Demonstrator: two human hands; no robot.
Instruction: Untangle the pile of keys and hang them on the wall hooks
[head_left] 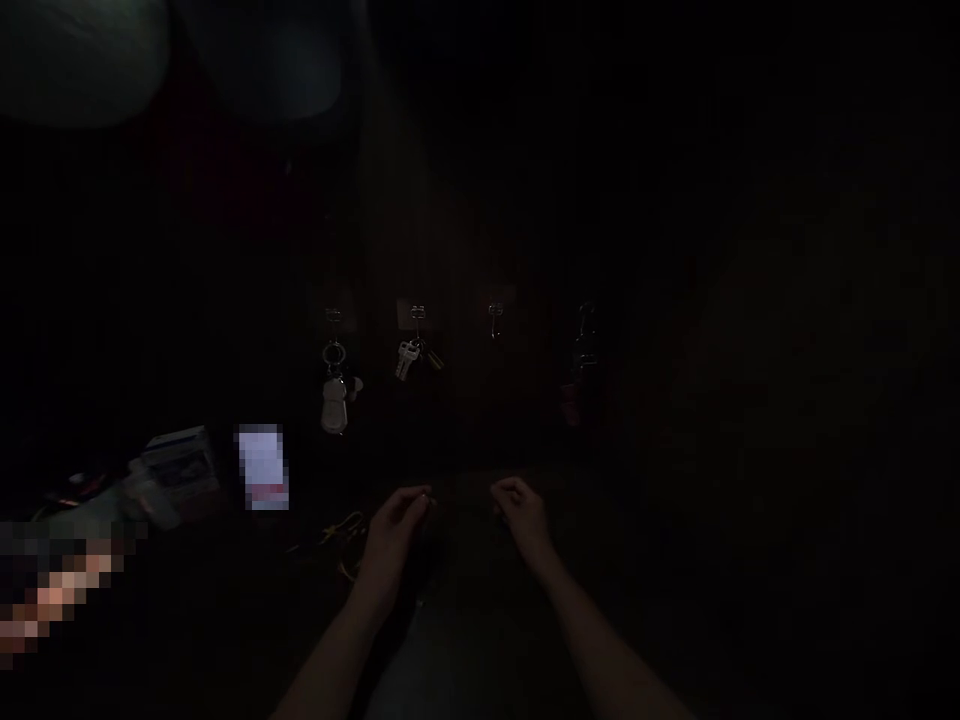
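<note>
- Both bare forearms + hands, biggest thing in the shot. L hand (390, 525) and R hand (527, 515) face each other w/ a gap between, fingertips drawn in close on each; can't tell if there's anything tiny pinched in either (v. dark in here tbh).
- Pale rounded shape (79, 60), top left, w/ a bluish rounded shape (281, 65) right next to it. Both cut off by the top edge.
- Pixelated orange-ish strip (64, 590), lower left, can't ID.
- Box (184, 465) w/ a printed-looking front, text too dim to read. Pale item (154, 495) leans across its lower left, partly in the way.
- Lit rectangle (262, 465) just right of the box; pixelated, so any writing's unreadable.
- Yellowish cord (341, 530), loosely curled just beside L hand; can't tell if they touch.
- White fob (334, 405) hanging off a ring, far left of the hook row.
- Dim reddish bunch (571, 400), far right.
- Keys (407, 360), second from left.
- Hook (495, 320), above the hands.
</note>
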